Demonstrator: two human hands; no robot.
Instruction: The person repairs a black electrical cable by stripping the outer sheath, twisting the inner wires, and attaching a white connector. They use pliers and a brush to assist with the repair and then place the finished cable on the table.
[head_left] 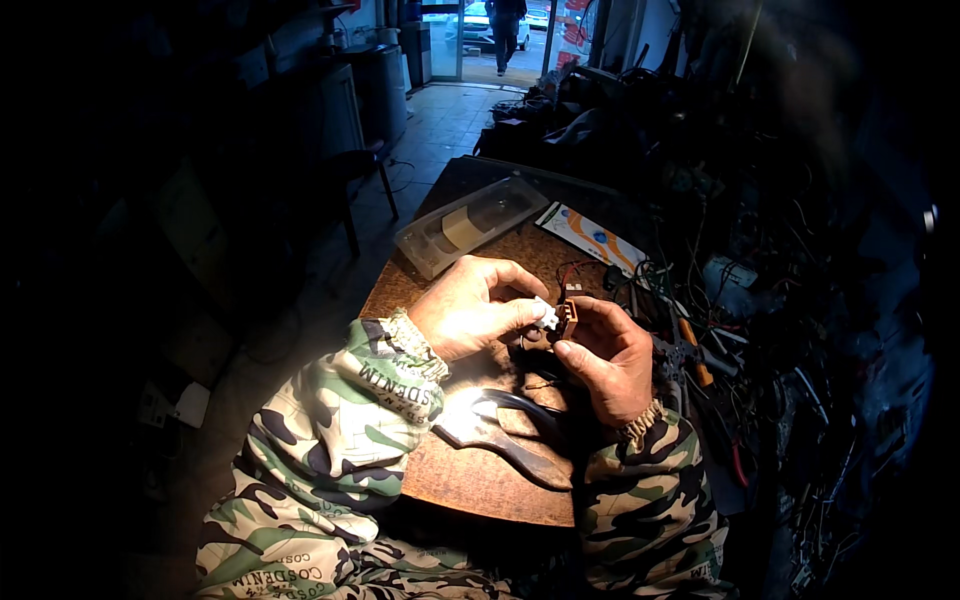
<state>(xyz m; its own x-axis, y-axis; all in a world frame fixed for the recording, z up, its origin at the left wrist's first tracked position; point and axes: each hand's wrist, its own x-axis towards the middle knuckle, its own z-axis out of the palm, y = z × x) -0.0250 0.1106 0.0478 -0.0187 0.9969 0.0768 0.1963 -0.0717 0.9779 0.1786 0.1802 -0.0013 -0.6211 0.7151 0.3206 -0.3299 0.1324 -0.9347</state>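
Observation:
Both hands meet over the middle of a brown wooden table (430, 490). My left hand (470, 305) pinches a small white plastic piece (546, 316) between thumb and fingertips. Facing it, my right hand (612, 362) grips a small brown, box-like part (570, 318) with an open-looking side. The two pieces are very close; whether they touch, I cannot tell. Thin red and dark wires (570, 270) show just behind the brown part. Below the hands, a tool with dark curved handles (520, 455) lies on the table, its far end in shadow.
A clear plastic tray (425, 262) with a tan patch lies beyond my left hand. Next to it is a flat white-and-orange package (592, 240). Tangled wires and tools, including an orange handle (697, 352), crowd the right. A person (506, 35) stands by the far doorway.

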